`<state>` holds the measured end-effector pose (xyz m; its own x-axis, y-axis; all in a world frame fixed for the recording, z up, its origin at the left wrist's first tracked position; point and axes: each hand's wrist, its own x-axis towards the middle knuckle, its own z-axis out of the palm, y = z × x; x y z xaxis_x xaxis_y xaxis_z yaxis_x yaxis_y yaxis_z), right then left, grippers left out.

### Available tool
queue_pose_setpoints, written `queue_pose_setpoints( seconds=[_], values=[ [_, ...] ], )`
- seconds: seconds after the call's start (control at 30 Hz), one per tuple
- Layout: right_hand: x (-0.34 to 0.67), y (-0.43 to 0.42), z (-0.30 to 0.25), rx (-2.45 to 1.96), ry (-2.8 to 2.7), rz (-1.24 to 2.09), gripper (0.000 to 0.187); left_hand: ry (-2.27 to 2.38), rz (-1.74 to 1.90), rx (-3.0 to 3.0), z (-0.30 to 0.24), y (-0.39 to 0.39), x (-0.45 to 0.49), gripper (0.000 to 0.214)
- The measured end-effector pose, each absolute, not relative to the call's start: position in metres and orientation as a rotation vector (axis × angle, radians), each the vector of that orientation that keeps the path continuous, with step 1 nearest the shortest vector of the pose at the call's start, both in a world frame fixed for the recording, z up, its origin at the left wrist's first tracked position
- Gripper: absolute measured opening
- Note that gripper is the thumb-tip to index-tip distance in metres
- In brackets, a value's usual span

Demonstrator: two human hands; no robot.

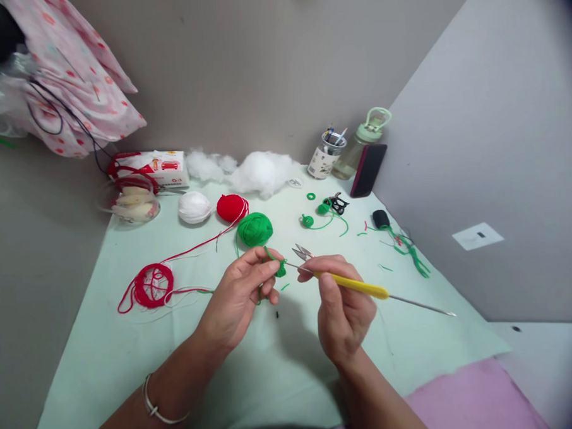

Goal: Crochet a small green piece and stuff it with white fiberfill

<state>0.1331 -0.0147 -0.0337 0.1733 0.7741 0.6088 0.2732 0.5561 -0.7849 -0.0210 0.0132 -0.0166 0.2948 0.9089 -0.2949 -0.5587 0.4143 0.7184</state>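
- Green crochet piece (281, 270), head view: pinched in the left hand (238, 297) above the worktop (103, 368); its small size suggests an early stage.
- Right hand (346, 308): closed on a yellow-handled hook (353, 285), whose tip reaches the piece; any caught loop is too small to tell. The hands stand apart.
- Two round green pieces (308, 221), farther back: seemingly done.
- Green yarn ball (255, 230), just beyond the left hand: largely unused, by its bulk.

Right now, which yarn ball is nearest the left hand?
The large green ball, just beyond the left hand; the red ball and white ball are farther.
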Motion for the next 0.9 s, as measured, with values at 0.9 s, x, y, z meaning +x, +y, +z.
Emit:
queue_pose_setpoints(
  seconds=[0.9],
  values=[
    [0.1348,-0.0126,-0.0419,-0.896,-1.6,0.206,0.036,0.715,1.022,0.63,-0.0173,0.0084,-0.0161,0.033]
  ],
)
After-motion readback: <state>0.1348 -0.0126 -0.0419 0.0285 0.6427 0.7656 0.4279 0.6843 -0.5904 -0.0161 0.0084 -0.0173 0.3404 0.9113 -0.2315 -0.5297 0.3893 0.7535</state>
